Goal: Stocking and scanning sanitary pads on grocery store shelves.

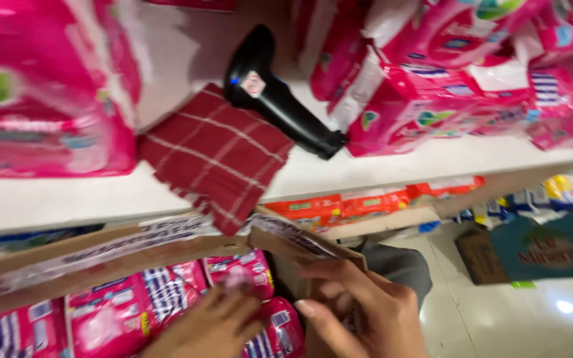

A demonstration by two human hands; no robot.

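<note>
Left hand [210,328], fingers spread, reaching onto pink packs [167,298] inside cardboard box [67,262] at seven o'clock. Right hand [366,311], fingers curled together, pressing box flap [300,242]. At twelve o'clock, black scanner [276,93] beside red cloth [217,156] on white shelf [432,162].

Scanner [274,93] lies on the shelf [392,169], cloth [217,156] just left of it, packs [445,99] stacked to its right. Below the shelf, a box [101,255] holds more packs, both hands [286,318] in it.
</note>
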